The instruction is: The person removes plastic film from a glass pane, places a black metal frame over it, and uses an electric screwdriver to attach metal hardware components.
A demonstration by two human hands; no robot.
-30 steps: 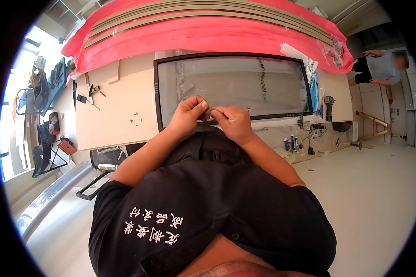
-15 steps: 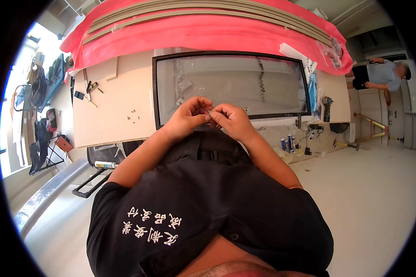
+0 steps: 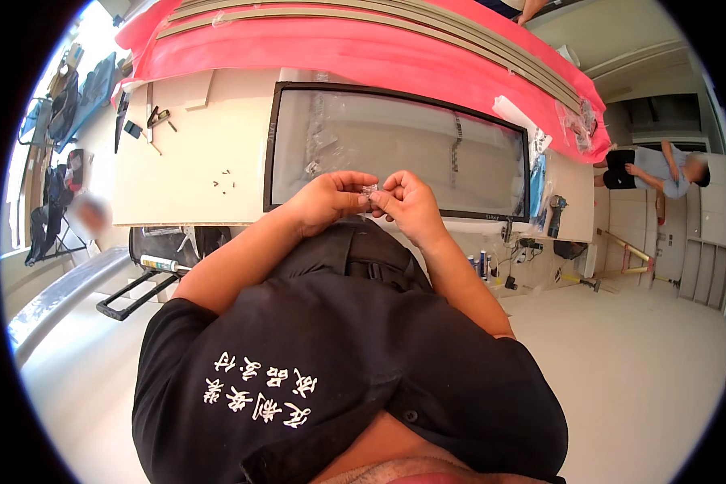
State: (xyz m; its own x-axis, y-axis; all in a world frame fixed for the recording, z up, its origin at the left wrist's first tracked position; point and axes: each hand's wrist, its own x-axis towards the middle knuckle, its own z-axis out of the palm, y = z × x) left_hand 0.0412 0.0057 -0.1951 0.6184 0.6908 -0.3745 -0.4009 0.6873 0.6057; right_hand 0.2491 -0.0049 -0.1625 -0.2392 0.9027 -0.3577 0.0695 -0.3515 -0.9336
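Observation:
Both my hands meet just over the near edge of a black-framed glass panel (image 3: 271, 153). Between their fingertips is a small crumpled piece of clear plastic (image 3: 369, 191), perhaps a little bag; its contents are too small to make out. My left hand (image 3: 331, 195) is closed, pinching the plastic at its left side. From the other side, the thumb and fingers of my right hand (image 3: 411, 203) pinch it too. The panel lies flat on a pale workbench (image 3: 194, 149). Several small screws (image 3: 224, 182) are scattered on the bench, left of the panel.
Pink sheeting (image 3: 339, 55) with long beige strips (image 3: 363, 18) covers the far side. A cordless drill (image 3: 556, 214) rests at the bench's right end, and hand tools (image 3: 159, 119) lie at the left. One person (image 3: 661, 169) stands at right; another's hand (image 3: 532, 8) shows at top.
The clear plastic shows more between my fingertips, and my hands are slightly farther apart. Another person's hand has come into view at the top. The whole view has shifted a little.

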